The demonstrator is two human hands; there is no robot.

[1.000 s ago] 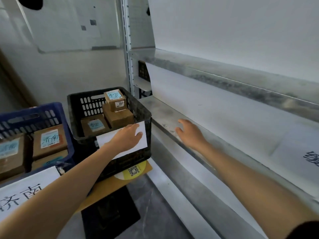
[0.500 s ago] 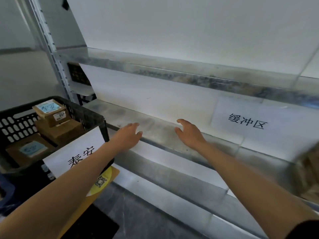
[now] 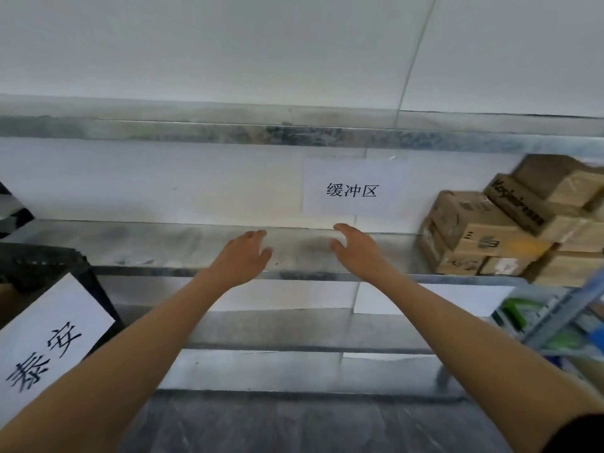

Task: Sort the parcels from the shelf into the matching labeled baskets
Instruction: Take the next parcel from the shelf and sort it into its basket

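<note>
Both my arms reach forward over the metal shelf (image 3: 157, 246). My left hand (image 3: 243, 258) and my right hand (image 3: 356, 250) hover side by side above its bare middle, fingers relaxed, holding nothing. Several brown cardboard parcels (image 3: 483, 237) are stacked at the shelf's right end, well to the right of my right hand. The black basket (image 3: 49, 259) with a white handwritten label (image 3: 45, 341) stands at the lower left.
A white paper sign (image 3: 354, 189) with printed characters hangs on the back wall above my right hand. An upper shelf rail (image 3: 294, 132) runs across the view. A lower shelf at the right holds green and blue packages (image 3: 523, 308).
The view has swung right from the baskets to the shelf. My left hand left the black basket's rim and came up beside my right hand. The parcel stack has come into view.
</note>
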